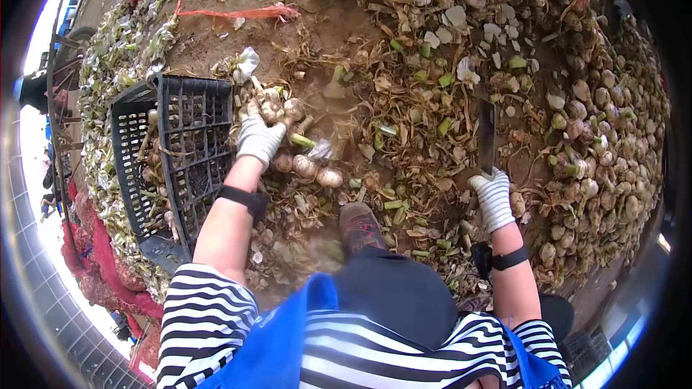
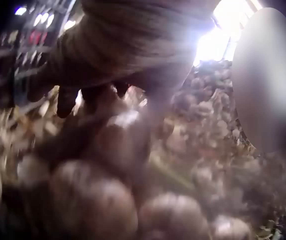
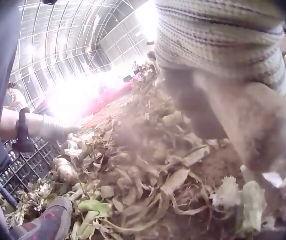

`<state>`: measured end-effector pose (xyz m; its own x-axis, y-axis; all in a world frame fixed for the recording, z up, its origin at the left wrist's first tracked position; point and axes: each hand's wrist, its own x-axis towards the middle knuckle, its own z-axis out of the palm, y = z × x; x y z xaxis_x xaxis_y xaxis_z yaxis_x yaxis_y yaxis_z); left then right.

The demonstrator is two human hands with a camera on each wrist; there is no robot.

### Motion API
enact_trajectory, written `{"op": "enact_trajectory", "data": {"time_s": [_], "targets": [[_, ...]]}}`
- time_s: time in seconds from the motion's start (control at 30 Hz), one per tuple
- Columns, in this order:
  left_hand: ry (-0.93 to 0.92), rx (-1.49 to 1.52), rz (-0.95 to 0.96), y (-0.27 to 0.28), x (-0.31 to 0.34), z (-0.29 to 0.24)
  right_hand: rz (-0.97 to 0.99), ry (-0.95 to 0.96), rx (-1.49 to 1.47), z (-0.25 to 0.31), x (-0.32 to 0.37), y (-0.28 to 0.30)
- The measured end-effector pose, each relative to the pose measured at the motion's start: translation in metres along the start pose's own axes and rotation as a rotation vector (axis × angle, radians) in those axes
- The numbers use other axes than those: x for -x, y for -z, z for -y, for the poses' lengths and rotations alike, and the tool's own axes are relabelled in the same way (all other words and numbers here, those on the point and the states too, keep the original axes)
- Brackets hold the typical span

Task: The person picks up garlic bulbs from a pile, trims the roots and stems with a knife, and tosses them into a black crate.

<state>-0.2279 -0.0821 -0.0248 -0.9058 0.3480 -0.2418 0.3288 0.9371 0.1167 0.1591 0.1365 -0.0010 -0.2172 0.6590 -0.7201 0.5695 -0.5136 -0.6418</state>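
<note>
In the head view my gloved left hand [image 1: 261, 141] is at a bunch of garlic bulbs [image 1: 272, 106] beside the crate, thumb spread from the fingers. Seen from the left wrist, which is blurred, its fingers [image 2: 65, 102] reach down over the bulbs; I cannot tell whether they grip one. More bulbs [image 1: 305, 167] lie just below this hand. My gloved right hand [image 1: 493, 200] grips a knife, whose long dark blade [image 1: 487, 133] points away from me over the litter. The knife's handle is hidden in the fist.
A black plastic crate [image 1: 194, 151], tilted, holds more garlic at the left. Dry leaves and cut stems [image 1: 411, 137] cover the ground between the hands. A large garlic heap [image 1: 605, 151] runs along the right. My shoe [image 1: 364, 227] stands in the middle; red net sacks [image 1: 94, 245] are far left.
</note>
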Motion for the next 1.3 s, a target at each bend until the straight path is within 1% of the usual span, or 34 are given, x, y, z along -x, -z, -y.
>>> {"op": "enact_trajectory", "data": {"time_s": [0.03, 0.1, 0.13, 0.17, 0.23, 0.27, 0.3, 0.33, 0.37, 0.4, 0.43, 0.47, 0.5, 0.57, 0.6, 0.63, 0.7, 0.73, 0.8, 0.83, 0.9, 0.93, 0.97, 1.0, 1.03, 1.07, 1.1, 1.13, 1.17, 1.2, 1.23, 1.27, 1.3], "targets": [[-0.087, -0.069, -0.145, -0.007, 0.006, 0.003, 0.034, -0.117, 0.038, 0.014, 0.008, -0.007], [-0.114, 0.071, -0.006, 0.003, -0.001, 0.002, 0.089, 0.08, 0.116, 0.005, 0.002, -0.016], [-0.136, 0.327, 0.079, -0.005, -0.011, 0.012, 0.093, 0.236, 0.258, 0.01, 0.001, -0.019], [-0.194, 0.418, -0.055, -0.016, -0.01, 0.02, 0.104, 0.244, 0.264, 0.014, 0.003, -0.023], [-0.19, 0.414, 0.005, -0.013, -0.01, 0.021, 0.168, 0.297, 0.338, 0.035, 0.012, -0.029], [-0.165, 0.434, 0.007, -0.014, -0.01, 0.021, 0.165, 0.294, 0.335, 0.043, 0.016, -0.032], [-0.167, 0.433, 0.016, -0.016, -0.005, 0.018, 0.158, 0.35, 0.382, 0.05, 0.021, -0.033], [-0.183, 0.638, 0.034, -0.014, 0.003, 0.011, 0.149, 0.407, 0.428, 0.054, 0.026, -0.035], [-0.204, 0.847, 0.053, -0.014, 0.01, 0.0, 0.138, 0.472, 0.539, 0.058, 0.028, -0.037], [-0.257, 1.125, 0.217, 0.014, 0.037, -0.031, 0.137, 0.5, 0.55, 0.06, 0.031, -0.039], [-0.336, 1.335, 0.355, 0.018, 0.046, -0.044, 0.139, 0.519, 0.566, 0.062, 0.036, -0.04], [-0.391, 1.303, 0.393, 0.029, 0.058, -0.063, 0.073, 0.638, 0.741, 0.074, 0.046, -0.04], [-0.453, 1.273, 0.432, 0.037, 0.068, -0.079, 0.073, 0.743, 0.794, 0.08, 0.051, -0.04], [-0.415, 1.544, 0.735, 0.033, 0.084, -0.095, 0.09, 0.83, 0.886, 0.087, 0.056, -0.039], [-0.286, 1.52, 0.807, 0.037, 0.093, -0.105, 0.084, 0.819, 0.899, 0.086, 0.056, -0.039], [-0.069, 1.479, 0.95, 0.053, 0.103, -0.117, 0.073, 0.798, 0.904, 0.085, 0.056, -0.037], [-0.77, 0.743, 0.703, 0.048, 0.102, -0.122, 0.121, 0.815, 0.965, 0.082, 0.057, -0.033], [-0.77, 0.746, 0.712, 0.041, 0.107, -0.126, 0.128, 0.789, 0.998, 0.084, 0.059, -0.033], [-0.557, 1.384, 0.752, 0.023, 0.117, -0.132, 0.155, 0.771, 1.018, 0.088, 0.063, -0.033], [-0.556, 1.381, 0.757, 0.013, 0.115, -0.131, 0.18, 0.757, 1.038, 0.089, 0.064, -0.034], [-0.208, 1.734, 1.036, -0.001, 0.108, -0.135, 0.172, 0.771, 1.022, 0.089, 0.065, -0.039], [-0.32, 1.648, 0.97, 0.004, 0.118, -0.141, 0.204, 0.779, 1.0, 0.091, 0.068, -0.041], [-0.32, 1.646, 0.975, -0.001, 0.119, -0.142, 0.237, 0.785, 0.977, 0.093, 0.069, -0.044], [-0.05, 1.974, 1.353, -0.009, 0.118, -0.142, 0.206, 0.8, 0.94, 0.09, 0.069, -0.048], [0.286, 2.258, 1.735, -0.013, 0.118, -0.143, 0.205, 0.797, 0.939, 0.084, 0.065, -0.049], [0.29, 2.256, 1.736, -0.015, 0.121, -0.141, 0.152, 0.819, 0.889, 0.075, 0.059, -0.05], [-0.325, 1.788, 1.306, -0.016, 0.127, -0.14, 0.097, 0.842, 0.839, 0.067, 0.054, -0.051], [-0.778, 1.239, 0.828, -0.015, 0.133, -0.14, 0.105, 0.76, 0.894, 0.063, 0.051, -0.051], [-1.083, 0.636, 0.327, -0.015, 0.14, -0.14, 0.064, 0.779, 0.904, 0.054, 0.052, -0.05], [-1.257, -0.002, -0.179, -0.015, 0.147, -0.14, 0.116, 0.519, 1.042, 0.056, 0.046, -0.045], [-1.262, 0.001, -0.176, 0.0, 0.156, -0.147, 0.164, 0.248, 1.163, 0.057, 0.038, -0.038], [-1.07, 0.566, 0.066, 0.022, 0.163, -0.154, 0.091, 0.246, 1.109, 0.05, 0.033, -0.03], [-0.793, 1.1, 0.289, 0.042, 0.164, -0.16, 0.028, 0.262, 1.063, 0.039, 0.023, -0.017]]}}
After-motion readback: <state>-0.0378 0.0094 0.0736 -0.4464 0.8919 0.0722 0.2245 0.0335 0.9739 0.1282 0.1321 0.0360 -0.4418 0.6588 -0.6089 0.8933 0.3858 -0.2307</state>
